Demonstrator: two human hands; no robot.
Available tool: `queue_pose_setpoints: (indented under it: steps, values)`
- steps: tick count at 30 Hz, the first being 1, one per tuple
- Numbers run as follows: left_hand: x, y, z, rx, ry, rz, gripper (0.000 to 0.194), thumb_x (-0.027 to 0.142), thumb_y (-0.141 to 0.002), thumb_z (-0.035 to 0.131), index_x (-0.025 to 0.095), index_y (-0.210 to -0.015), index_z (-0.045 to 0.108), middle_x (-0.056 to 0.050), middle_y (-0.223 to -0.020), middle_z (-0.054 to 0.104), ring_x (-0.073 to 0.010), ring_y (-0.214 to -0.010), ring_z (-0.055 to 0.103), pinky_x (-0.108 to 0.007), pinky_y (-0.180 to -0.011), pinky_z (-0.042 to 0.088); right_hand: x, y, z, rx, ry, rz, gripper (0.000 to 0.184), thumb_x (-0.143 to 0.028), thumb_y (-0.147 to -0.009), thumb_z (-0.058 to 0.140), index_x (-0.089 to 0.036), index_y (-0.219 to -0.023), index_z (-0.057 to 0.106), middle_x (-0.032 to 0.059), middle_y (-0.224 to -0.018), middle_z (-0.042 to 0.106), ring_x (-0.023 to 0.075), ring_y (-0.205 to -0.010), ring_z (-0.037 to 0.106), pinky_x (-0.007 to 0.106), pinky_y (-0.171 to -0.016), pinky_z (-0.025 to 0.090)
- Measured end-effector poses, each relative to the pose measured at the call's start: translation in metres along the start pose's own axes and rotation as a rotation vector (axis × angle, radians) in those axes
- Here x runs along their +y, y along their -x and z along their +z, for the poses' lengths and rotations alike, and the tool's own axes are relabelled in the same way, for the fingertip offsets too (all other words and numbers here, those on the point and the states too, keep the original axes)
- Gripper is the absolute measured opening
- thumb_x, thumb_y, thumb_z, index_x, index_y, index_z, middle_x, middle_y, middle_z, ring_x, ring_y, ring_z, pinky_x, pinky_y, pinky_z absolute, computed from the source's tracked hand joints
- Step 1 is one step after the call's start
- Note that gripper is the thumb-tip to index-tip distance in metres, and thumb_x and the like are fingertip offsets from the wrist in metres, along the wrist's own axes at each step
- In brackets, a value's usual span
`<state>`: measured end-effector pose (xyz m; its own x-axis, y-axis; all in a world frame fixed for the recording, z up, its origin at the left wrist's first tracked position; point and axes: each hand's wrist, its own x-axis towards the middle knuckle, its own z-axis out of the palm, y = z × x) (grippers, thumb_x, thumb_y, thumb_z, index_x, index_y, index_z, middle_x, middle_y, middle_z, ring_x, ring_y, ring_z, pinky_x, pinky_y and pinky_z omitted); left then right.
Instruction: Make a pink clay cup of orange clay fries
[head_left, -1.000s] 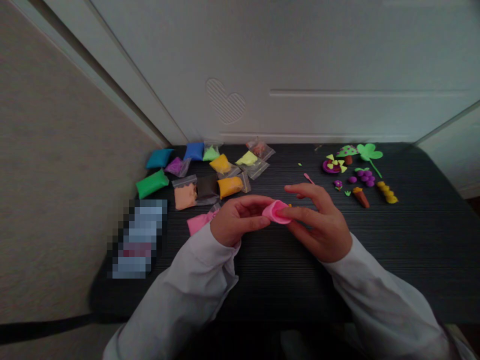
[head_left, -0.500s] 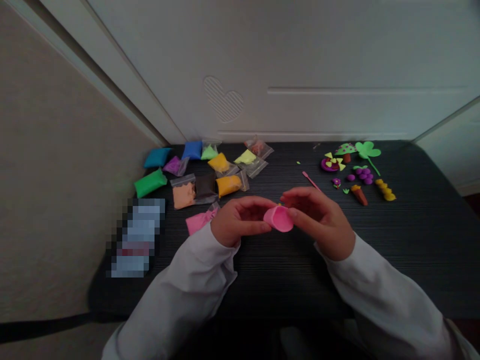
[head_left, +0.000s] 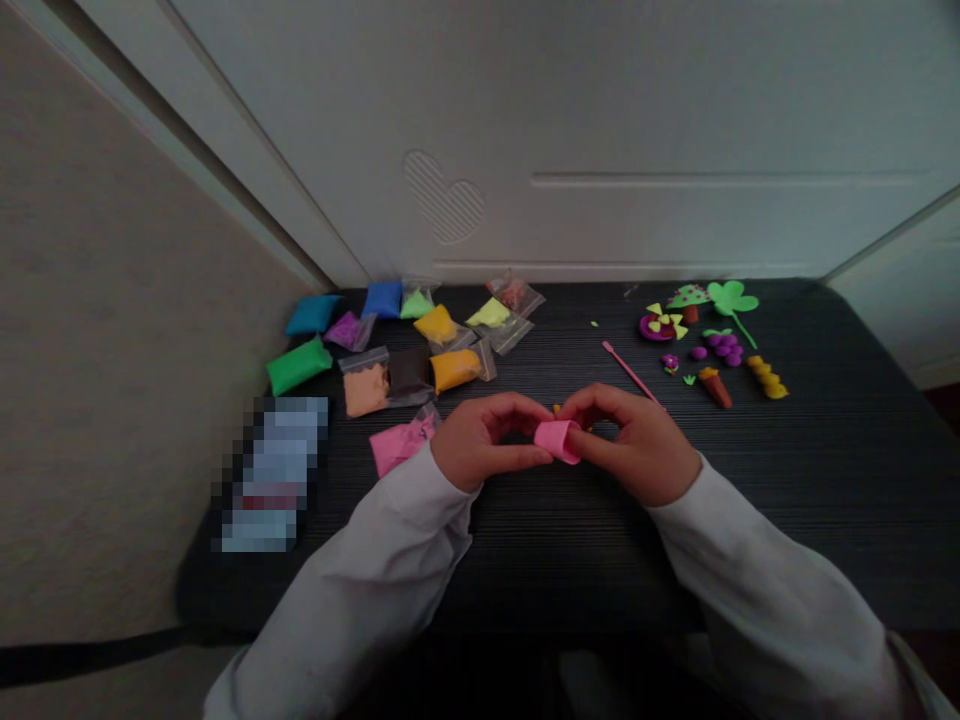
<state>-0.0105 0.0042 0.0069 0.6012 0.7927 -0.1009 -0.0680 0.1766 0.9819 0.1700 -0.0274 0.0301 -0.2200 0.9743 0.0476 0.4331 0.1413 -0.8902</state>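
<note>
A small hollow cup of pink modelling clay (head_left: pixel 553 438) is held above the dark table, its opening turned to the right. My left hand (head_left: pixel 484 440) grips its left side between thumb and fingers. From the right, my right hand (head_left: pixel 637 440) pinches the rim, with the thumb reaching into the opening. A bit of yellow or orange clay shows just behind the fingers, mostly hidden. Beyond my right hand lies a thin pink modelling tool (head_left: pixel 630 370). The pink clay bag (head_left: pixel 397 443) rests beside my left wrist.
Several bags of coloured clay, among them a green packet (head_left: pixel 300 366) and a black one (head_left: pixel 410 372), lie at the back left. A blurred-out flat object (head_left: pixel 277 470) is at the left. Finished clay figures, including a green clover (head_left: pixel 731 298) and purple grapes (head_left: pixel 726 347), stand back right.
The pink cup has turned so its opening faces right rather than toward me. My right hand has closed in on the rim, its thumb now inside. More of the pink tool shows.
</note>
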Motion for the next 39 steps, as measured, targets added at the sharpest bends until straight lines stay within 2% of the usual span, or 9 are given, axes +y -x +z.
queue_pose_setpoints:
  steps: [6, 9, 12, 19, 23, 28, 39]
  values:
    - [0.0038, 0.0014, 0.0, -0.026, 0.019, -0.002, 0.029, 0.014, -0.059, 0.071, 0.016, -0.086, 0.062, -0.002, -0.082, 0.066, -0.012, -0.077, 0.061, -0.025, -0.073, 0.048, -0.0013, -0.0007, -0.0021, 0.0, 0.027, -0.039, 0.009, -0.015, -0.069, 0.057, -0.019, -0.077, 0.059, -0.0016, -0.071, 0.06, 0.0109, -0.065, 0.054, 0.026, -0.062, 0.044]
    - [0.004, 0.001, -0.0001, 0.013, 0.039, -0.003, 0.02, 0.021, -0.066, 0.066, 0.017, -0.085, 0.064, -0.003, -0.08, 0.066, -0.0116, -0.072, 0.061, -0.024, -0.068, 0.047, -0.0024, -0.0003, -0.0031, 0.009, 0.009, -0.062, 0.009, -0.015, -0.07, 0.057, -0.019, -0.077, 0.059, -0.0012, -0.071, 0.06, 0.0114, -0.066, 0.055, 0.026, -0.062, 0.044]
    - [0.0017, -0.0002, -0.0011, 0.047, 0.022, 0.005, 0.014, 0.023, -0.069, 0.063, 0.017, -0.081, 0.067, -0.001, -0.073, 0.065, -0.0078, -0.062, 0.056, -0.021, -0.059, 0.044, -0.0026, 0.0003, -0.0038, 0.011, 0.015, -0.114, 0.012, -0.013, -0.07, 0.056, -0.019, -0.079, 0.059, -0.0002, -0.076, 0.061, 0.0122, -0.071, 0.056, 0.026, -0.066, 0.045]
    - [-0.0035, -0.0027, -0.0023, 0.094, 0.093, -0.06, 0.014, 0.023, -0.068, 0.065, 0.015, -0.079, 0.065, 0.001, -0.064, 0.06, -0.0064, -0.058, 0.052, -0.019, -0.057, 0.04, 0.0008, -0.0004, -0.0024, 0.037, 0.088, -0.186, 0.015, -0.012, -0.071, 0.056, -0.018, -0.083, 0.061, 0.0002, -0.076, 0.063, 0.0117, -0.071, 0.057, 0.025, -0.066, 0.045]
    - [-0.0043, -0.0036, -0.0016, 0.132, 0.144, -0.09, 0.017, 0.022, -0.065, 0.067, 0.015, -0.08, 0.062, 0.002, -0.066, 0.061, -0.0058, -0.058, 0.053, -0.018, -0.057, 0.04, 0.002, -0.0013, -0.0012, 0.014, 0.124, -0.261, 0.018, -0.009, -0.071, 0.055, -0.019, -0.084, 0.061, 0.0016, -0.081, 0.063, 0.0122, -0.076, 0.058, 0.026, -0.071, 0.046]
    - [-0.0042, -0.0043, -0.001, 0.148, 0.141, -0.099, 0.015, 0.022, -0.066, 0.066, 0.016, -0.079, 0.064, 0.002, -0.066, 0.062, -0.0052, -0.057, 0.052, -0.018, -0.057, 0.04, 0.0036, -0.0017, 0.0005, 0.045, 0.167, -0.321, 0.016, -0.009, -0.073, 0.055, -0.019, -0.083, 0.061, 0.0025, -0.082, 0.063, 0.0125, -0.078, 0.058, 0.027, -0.072, 0.046]
    - [-0.0042, -0.0048, -0.0006, 0.153, 0.157, -0.088, 0.015, 0.02, -0.062, 0.069, 0.016, -0.076, 0.065, 0.002, -0.068, 0.064, -0.0055, -0.06, 0.055, -0.018, -0.058, 0.042, 0.007, -0.0016, -0.0001, 0.086, 0.349, -0.349, 0.013, -0.017, -0.077, 0.054, -0.02, -0.088, 0.06, 0.0031, -0.084, 0.067, 0.0151, -0.079, 0.061, 0.03, -0.072, 0.048]
